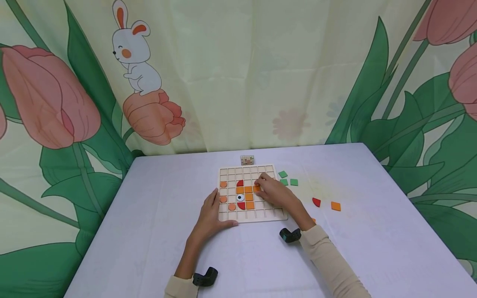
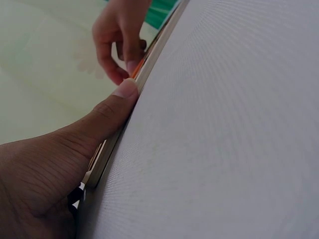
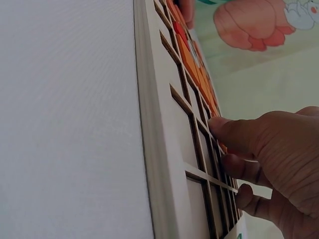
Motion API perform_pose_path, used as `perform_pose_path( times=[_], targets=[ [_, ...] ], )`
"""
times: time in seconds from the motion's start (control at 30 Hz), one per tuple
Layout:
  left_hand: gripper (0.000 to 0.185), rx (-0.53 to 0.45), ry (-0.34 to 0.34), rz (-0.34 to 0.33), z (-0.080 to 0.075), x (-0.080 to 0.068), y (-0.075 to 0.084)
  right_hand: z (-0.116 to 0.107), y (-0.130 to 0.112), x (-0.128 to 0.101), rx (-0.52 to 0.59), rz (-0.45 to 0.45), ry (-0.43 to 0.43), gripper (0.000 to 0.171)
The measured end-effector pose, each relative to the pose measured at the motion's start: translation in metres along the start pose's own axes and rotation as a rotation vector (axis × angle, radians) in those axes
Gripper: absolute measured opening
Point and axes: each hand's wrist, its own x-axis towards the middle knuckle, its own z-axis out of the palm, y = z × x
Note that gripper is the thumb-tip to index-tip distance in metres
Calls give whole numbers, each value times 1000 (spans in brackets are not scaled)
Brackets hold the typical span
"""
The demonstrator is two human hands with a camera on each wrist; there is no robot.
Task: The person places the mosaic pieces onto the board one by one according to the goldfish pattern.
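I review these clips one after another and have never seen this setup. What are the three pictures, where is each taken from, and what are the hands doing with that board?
There is no machine: a person works with bare hands, wearing three cameras. The wide picture comes from the head; the other two come from the wrists, close and tilted. On the white table lies a wooden grid board partly filled with orange, red and round pieces. The left hand rests on the board's left edge, thumb against its rim. The right hand has its fingertips on an orange square piece in the grid; whether it pinches it is unclear. Loose green pieces, a red piece and an orange piece lie to the right.
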Motion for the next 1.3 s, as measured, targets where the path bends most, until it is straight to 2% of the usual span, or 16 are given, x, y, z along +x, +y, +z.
perform_pose_path(
  times=[0.23, 0.53, 0.77, 0.93, 1.3],
  targets=[
    [128, 19, -4, -3, 0, 0, 2, -4, 1, -7, 11, 19, 13, 45],
    [128, 4, 0, 3, 1, 0, 1, -13, 15, -23, 6, 25, 36, 44],
    [128, 2, 6, -3, -1, -1, 2, -20, 32, -45, 29, 23, 68, 41],
    [128, -5, 7, -3, -1, -2, 3, -24, 46, -64, 35, 59, 86, 40],
    [127, -9, 12, 19, -2, -3, 4, -39, 87, -107, 38, 48, 188, 30]
  ],
)
